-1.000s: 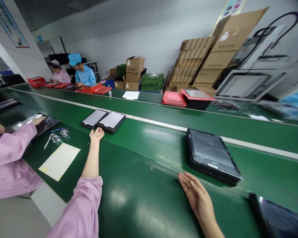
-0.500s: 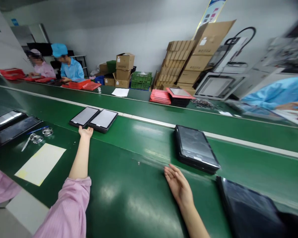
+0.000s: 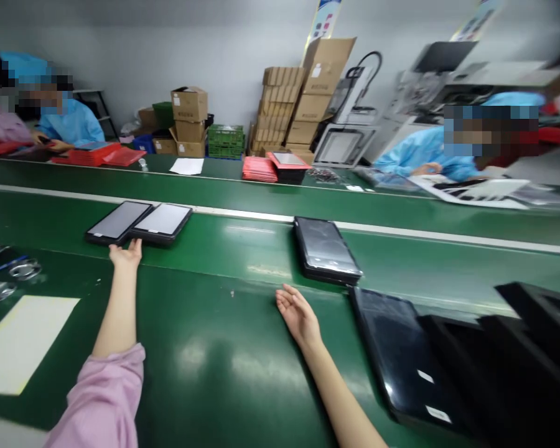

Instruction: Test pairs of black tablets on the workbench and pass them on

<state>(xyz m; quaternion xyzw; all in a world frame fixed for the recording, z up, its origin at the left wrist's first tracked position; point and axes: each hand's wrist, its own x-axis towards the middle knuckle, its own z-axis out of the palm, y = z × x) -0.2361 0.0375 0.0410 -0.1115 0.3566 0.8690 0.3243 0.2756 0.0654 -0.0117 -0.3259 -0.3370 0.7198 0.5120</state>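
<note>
My left hand [image 3: 127, 254] reaches out with fingers apart, at the near edge of two dark-framed tablets. The left tablet [image 3: 120, 221] has a grey screen and overlaps the other tablet [image 3: 164, 221], whose screen is whiter. Whether my fingertips touch them I cannot tell. My right hand [image 3: 299, 314] hovers palm inward over the green surface, fingers loosely bent and nothing in them. Just beyond it to the right lies a stack of black tablets [image 3: 326, 249] with glossy film on top. Nearer me, another dark glossy tablet [image 3: 396, 348] lies to the right of my right forearm.
Black trays or frames [image 3: 508, 354] crowd the right side. A pale yellow sheet [image 3: 28, 339] and clear round pieces [image 3: 24, 269] lie at left. A white rail [image 3: 242, 214] runs along the green bench. Across it are red stacks [image 3: 260, 169] and co-workers in blue [image 3: 72, 121].
The view has swung to the right, bringing a co-worker and the black trays at right into sight. My left hand stays by the two tablets; my right hand remains free.
</note>
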